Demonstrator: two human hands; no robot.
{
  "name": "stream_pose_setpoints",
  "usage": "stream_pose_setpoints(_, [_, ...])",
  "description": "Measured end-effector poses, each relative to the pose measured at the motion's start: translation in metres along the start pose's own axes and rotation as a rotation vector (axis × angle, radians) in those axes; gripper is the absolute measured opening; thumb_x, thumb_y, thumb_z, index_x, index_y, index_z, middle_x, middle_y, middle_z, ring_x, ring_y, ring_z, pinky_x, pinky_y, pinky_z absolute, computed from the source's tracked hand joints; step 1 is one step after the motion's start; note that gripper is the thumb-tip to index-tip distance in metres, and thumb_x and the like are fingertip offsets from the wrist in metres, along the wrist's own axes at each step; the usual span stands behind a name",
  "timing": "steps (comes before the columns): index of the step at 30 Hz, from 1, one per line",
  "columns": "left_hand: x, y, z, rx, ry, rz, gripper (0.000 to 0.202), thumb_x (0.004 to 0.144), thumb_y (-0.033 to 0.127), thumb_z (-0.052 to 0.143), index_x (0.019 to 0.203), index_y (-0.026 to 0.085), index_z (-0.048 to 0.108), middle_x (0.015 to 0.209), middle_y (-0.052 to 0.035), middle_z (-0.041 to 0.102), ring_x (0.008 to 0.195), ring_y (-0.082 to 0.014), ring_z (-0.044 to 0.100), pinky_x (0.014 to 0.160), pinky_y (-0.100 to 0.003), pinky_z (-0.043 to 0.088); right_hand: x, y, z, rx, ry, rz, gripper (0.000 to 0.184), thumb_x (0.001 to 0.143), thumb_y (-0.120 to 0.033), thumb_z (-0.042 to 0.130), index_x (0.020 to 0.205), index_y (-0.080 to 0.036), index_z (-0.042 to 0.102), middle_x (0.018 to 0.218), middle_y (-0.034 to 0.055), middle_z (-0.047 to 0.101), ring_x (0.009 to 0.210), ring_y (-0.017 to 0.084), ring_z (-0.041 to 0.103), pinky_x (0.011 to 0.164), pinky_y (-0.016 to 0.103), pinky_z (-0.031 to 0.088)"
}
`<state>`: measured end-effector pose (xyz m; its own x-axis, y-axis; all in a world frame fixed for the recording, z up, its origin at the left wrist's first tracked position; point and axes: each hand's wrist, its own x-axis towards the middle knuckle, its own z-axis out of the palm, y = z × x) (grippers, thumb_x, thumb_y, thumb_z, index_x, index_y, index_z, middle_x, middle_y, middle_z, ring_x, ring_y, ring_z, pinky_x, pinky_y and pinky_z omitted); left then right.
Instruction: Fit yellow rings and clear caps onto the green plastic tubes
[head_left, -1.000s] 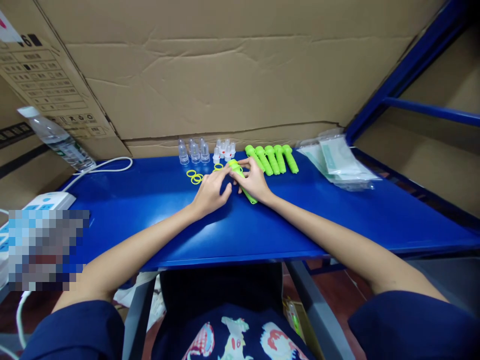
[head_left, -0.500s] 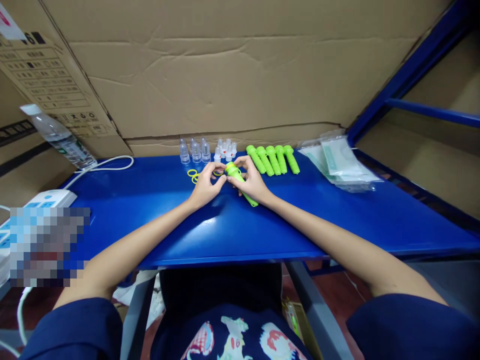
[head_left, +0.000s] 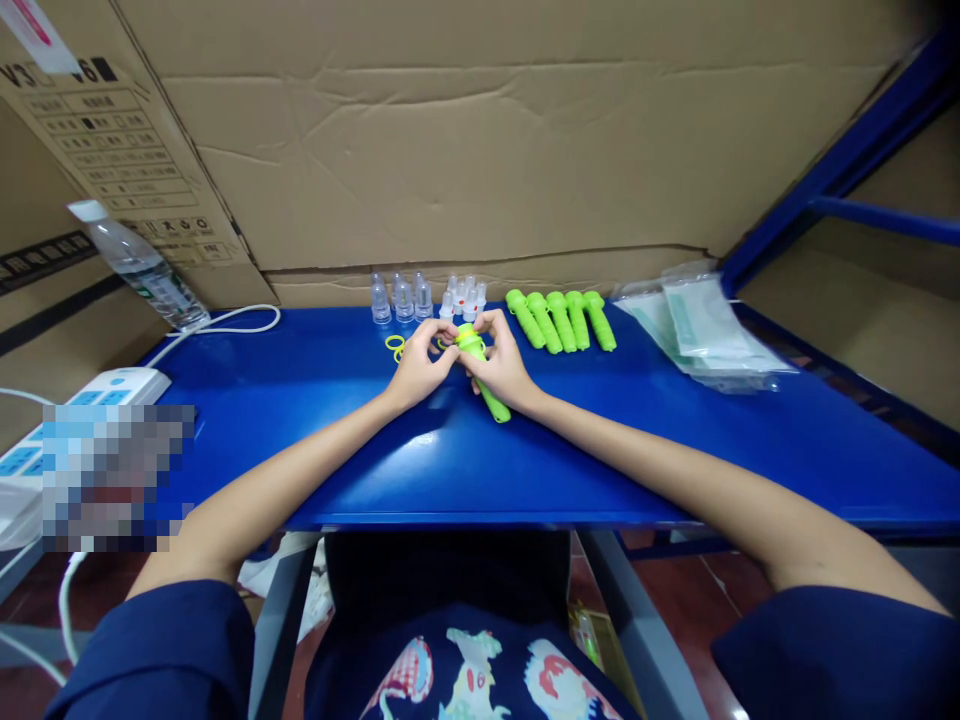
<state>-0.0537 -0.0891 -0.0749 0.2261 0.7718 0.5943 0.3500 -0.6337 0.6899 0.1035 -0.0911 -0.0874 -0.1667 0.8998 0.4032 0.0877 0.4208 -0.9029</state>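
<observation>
Two hands meet over the middle of the blue counter (head_left: 315, 400), close together and both closed on one green plastic handle (head_left: 484, 377). The right hand (head_left: 501, 362) wraps the handle's shaft, with the lower end sticking out below the palm and resting on the counter surface. The left hand (head_left: 417, 366) pinches at the handle's top end with thumb and fingertips, where a yellow ring (head_left: 466, 339) seems to sit on the head of the handle; the detail there is too small to tell how it is seated.

Just left of the hands lie loose yellow rings (head_left: 395, 345) flat on the counter. Behind them, near the cardboard wall (head_left: 465, 150), stand a cluster of clear plastic caps (head_left: 401, 296) and, beside it, smaller clear pieces with red dots (head_left: 465, 295). To the right of those, five more green handles (head_left: 562, 318) lie side by side in a row, well clear of the hands. Farther right is a stack of clear plastic bags (head_left: 701, 325).

At the far left of the counter a water bottle (head_left: 142, 268) leans against the cardboard, with a white cable (head_left: 225, 325) running past it and a white power strip (head_left: 90, 400) near the counter's left edge.
</observation>
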Motion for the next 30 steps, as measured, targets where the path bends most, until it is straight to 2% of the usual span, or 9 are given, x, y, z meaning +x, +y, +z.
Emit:
stream_pose_setpoints(4, [0.003,-0.001,-0.005,0.072,-0.012,0.049,0.026,0.083,0.016,0.056,0.108,0.016,0.061,0.11,-0.0083,0.064,0.096,-0.0181,0.063,0.079,-0.029,0.051,0.009,0.004,0.012,0.061,0.097,0.005,0.065,0.072,-0.056,0.075,0.113,-0.029,0.032,0.114,0.006,0.056,0.045,0.006,0.052,0.03,0.024,0.045])
stream_pose_setpoints(8, [0.002,-0.002,-0.005,0.121,-0.124,0.132,0.041,0.085,0.018,0.057,0.126,0.018,0.055,0.13,-0.0124,0.057,0.114,-0.0226,0.058,0.095,-0.037,0.051,0.017,0.01,0.014,0.082,0.199,-0.002,0.064,0.074,-0.059,0.071,0.113,-0.03,0.028,0.116,0.0054,0.054,0.049,0.007,0.058,0.035,0.024,0.049])
stream_pose_setpoints(10, [0.001,-0.003,-0.004,0.134,-0.131,0.149,0.043,0.087,0.021,0.056,0.13,0.019,0.052,0.134,-0.0136,0.053,0.123,-0.0246,0.053,0.101,-0.04,0.048,0.019,0.012,0.015,0.079,0.208,0.019,0.066,0.075,-0.061,0.071,0.113,-0.03,0.027,0.115,0.0058,0.054,0.057,0.011,0.065,0.038,0.025,0.053])
stream_pose_setpoints(13, [0.0,-0.005,-0.004,0.117,-0.07,0.145,0.037,0.092,0.027,0.052,0.128,0.019,0.053,0.131,-0.0132,0.053,0.125,-0.0241,0.052,0.101,-0.039,0.049,0.019,0.011,0.018,0.098,0.186,0.03,0.066,0.075,-0.064,0.069,0.114,-0.03,0.027,0.117,0.0072,0.056,0.08,0.02,0.073,0.049,0.03,0.062])
stream_pose_setpoints(15, [0.001,-0.006,-0.005,0.075,-0.032,0.138,0.031,0.096,0.03,0.047,0.124,0.02,0.055,0.128,-0.012,0.054,0.123,-0.0228,0.054,0.097,-0.036,0.051,0.019,0.009,0.021,0.133,0.158,0.035,0.065,0.077,-0.067,0.066,0.113,-0.031,0.026,0.12,0.0071,0.057,0.088,0.022,0.073,0.054,0.032,0.064])
stream_pose_setpoints(21, [0.003,-0.012,-0.004,-0.053,0.025,0.081,0.036,0.096,0.046,0.052,0.122,0.022,0.053,0.128,-0.0122,0.053,0.107,-0.0192,0.063,0.087,-0.031,0.057,0.017,0.007,0.023,0.231,0.073,0.076,0.062,0.077,-0.07,0.063,0.107,-0.03,0.026,0.13,0.0075,0.059,0.086,0.02,0.073,0.054,0.034,0.064])
stream_pose_setpoints(26, [0.006,-0.022,-0.003,-0.101,0.027,0.05,0.042,0.092,0.051,0.057,0.122,0.023,0.049,0.129,-0.0128,0.054,0.11,-0.0194,0.063,0.084,-0.028,0.057,0.016,0.009,0.016,0.171,-0.034,0.085,0.055,0.084,-0.072,0.051,0.107,-0.03,0.026,0.127,0.0075,0.062,0.086,0.019,0.072,0.052,0.032,0.063])
stream_pose_setpoints(30, [0.008,-0.028,-0.003,-0.114,0.029,0.001,0.044,0.092,0.052,0.057,0.124,0.024,0.046,0.135,-0.0131,0.054,0.112,-0.0193,0.064,0.086,-0.028,0.057,0.018,0.012,0.011,0.176,-0.085,0.057,0.056,0.082,-0.068,0.059,0.108,-0.03,0.026,0.131,0.0075,0.06,0.083,0.019,0.072,0.05,0.031,0.062])
